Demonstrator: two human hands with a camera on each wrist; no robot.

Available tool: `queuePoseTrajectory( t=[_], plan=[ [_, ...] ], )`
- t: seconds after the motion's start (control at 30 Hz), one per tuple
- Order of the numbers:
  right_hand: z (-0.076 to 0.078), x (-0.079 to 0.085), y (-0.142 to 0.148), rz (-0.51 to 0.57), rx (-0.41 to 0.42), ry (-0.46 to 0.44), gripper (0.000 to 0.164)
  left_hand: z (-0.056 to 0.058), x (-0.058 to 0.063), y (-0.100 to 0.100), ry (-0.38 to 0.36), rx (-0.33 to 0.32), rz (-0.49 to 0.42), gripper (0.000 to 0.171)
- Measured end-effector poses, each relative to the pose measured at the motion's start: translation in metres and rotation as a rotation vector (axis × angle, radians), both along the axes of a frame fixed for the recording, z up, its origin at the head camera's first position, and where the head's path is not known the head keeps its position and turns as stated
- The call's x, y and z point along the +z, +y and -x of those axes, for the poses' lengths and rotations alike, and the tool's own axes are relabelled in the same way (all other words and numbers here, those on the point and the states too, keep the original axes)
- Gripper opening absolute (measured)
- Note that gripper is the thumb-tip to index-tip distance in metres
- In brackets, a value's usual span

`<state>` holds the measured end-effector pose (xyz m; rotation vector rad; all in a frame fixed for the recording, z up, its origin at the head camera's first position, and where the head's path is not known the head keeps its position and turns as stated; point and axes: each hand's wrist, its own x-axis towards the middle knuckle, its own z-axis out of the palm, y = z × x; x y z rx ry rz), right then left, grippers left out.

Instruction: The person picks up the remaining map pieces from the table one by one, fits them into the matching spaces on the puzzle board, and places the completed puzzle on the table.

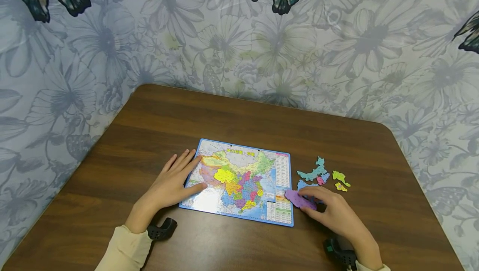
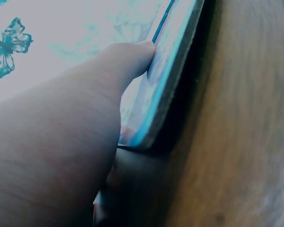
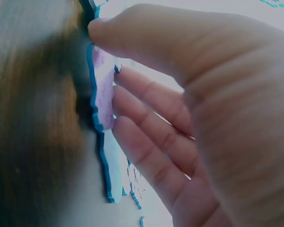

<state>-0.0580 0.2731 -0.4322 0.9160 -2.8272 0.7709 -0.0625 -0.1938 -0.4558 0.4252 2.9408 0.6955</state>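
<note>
A flat map puzzle board [image 1: 209, 202] with a blue rim lies on the table, its coloured map filling the middle. On its left edge rests my left hand [image 1: 170, 186], fingers spread and thumb across the lower left part. The left wrist view has the thumb [image 2: 132, 56] lying over the board's surface. My right hand [image 1: 331, 208] pinches a purple puzzle piece [image 1: 295, 198] at the board's right edge, where the piece overlaps the rim. In the right wrist view, thumb and fingertips meet the purple piece [image 3: 102, 90], with a pale blue piece [image 3: 112, 165] beside it.
Right of the board lie loose pieces: a teal one [image 1: 316, 172], a small pink one [image 1: 320, 180], a blue one [image 1: 304, 184] partly behind the right hand, and a yellow-green one [image 1: 339, 177] above a small yellow one [image 1: 341, 187]. The brown table [image 1: 224, 113] meets a flowered wall covering.
</note>
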Motion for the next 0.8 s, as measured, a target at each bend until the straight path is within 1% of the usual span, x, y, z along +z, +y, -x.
queuePoseTrajectory(
  t=[0.37,0.5,0.67,0.8],
  plan=[
    [0.0,0.0,-0.004,0.035,-0.001,0.029,0.043,-0.002,0.001,0.0,0.005,0.002,-0.004,0.095],
    [0.001,0.0,-0.007,0.065,0.006,0.04,0.044,-0.001,0.0,-0.001,0.011,0.003,-0.004,0.095],
    [0.001,0.002,-0.013,0.111,0.022,0.019,0.045,-0.001,-0.001,-0.001,0.005,0.001,-0.007,0.094],
    [0.001,0.005,-0.02,0.123,0.024,0.016,0.043,-0.001,0.0,-0.001,0.003,0.0,-0.004,0.094]
  ],
)
